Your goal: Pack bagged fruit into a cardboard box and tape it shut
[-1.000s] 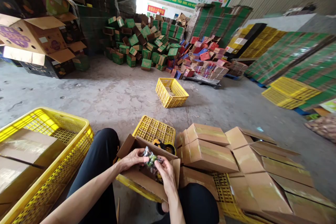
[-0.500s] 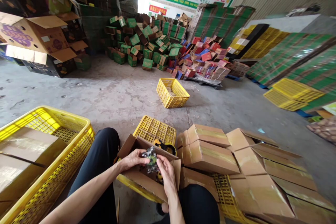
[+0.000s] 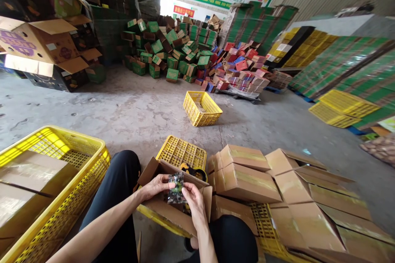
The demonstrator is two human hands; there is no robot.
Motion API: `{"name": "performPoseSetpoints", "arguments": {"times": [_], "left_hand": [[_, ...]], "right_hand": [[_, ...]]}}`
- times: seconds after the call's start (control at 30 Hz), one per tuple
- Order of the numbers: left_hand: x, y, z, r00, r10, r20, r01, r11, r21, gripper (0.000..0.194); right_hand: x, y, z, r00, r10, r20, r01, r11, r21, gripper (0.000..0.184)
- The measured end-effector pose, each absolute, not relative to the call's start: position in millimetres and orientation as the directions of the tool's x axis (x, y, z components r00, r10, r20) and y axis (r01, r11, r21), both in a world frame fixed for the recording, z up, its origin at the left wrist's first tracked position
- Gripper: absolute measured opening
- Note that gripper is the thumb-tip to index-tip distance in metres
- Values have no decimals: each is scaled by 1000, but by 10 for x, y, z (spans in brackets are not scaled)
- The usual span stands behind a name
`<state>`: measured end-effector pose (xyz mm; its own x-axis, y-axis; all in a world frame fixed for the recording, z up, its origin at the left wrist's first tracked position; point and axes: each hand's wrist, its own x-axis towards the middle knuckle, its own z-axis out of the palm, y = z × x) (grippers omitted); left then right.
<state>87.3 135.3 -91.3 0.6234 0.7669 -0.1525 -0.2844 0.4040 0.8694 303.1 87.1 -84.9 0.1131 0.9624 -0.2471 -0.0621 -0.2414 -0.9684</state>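
A small clear plastic packet [image 3: 175,195] with something green inside hangs between my two hands; what the green thing is, I cannot make out. My left hand [image 3: 156,187] pinches its left edge with thumb and fingers. On the other side my right hand [image 3: 195,199] grips the packet's right edge. Right below both hands is an open cardboard box [image 3: 165,215] between my knees, its inside mostly hidden by my hands. Behind the box's far side lies a black and yellow tape dispenser [image 3: 194,171], on an upturned yellow crate [image 3: 182,152].
At left stands a yellow crate [image 3: 77,144] holding a taped carton [image 3: 31,176]. Several taped cartons [image 3: 247,183] are stacked at right. Farther off, another yellow crate [image 3: 202,109] sits on the concrete floor, before heaped green boxes [image 3: 173,74] and red boxes [image 3: 240,65].
The packet, crumpled before, is now stretched flatter and more upright between my fingers. Both hands stay nearly in place above the box. The view has shifted slightly.
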Motion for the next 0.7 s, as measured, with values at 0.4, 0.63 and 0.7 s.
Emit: {"name": "performPoseSetpoints", "arguments": {"times": [0.4, 0.63, 0.7], "left_hand": [[868, 1334, -862, 666, 740, -92, -342, 413, 844, 62], [868, 1358, -932, 663, 739, -116, -309, 412, 857, 63], [866, 1363, -947, 639, 760, -118, -321, 403, 857, 64]], "right_hand": [[3060, 876, -873, 156, 951, -265, -42, -262, -964, 58], [3008, 817, -792, 5, 958, -285, -55, -285, -957, 63], [3007, 812, -809, 11, 956, -294, -35, -293, -955, 62]]}}
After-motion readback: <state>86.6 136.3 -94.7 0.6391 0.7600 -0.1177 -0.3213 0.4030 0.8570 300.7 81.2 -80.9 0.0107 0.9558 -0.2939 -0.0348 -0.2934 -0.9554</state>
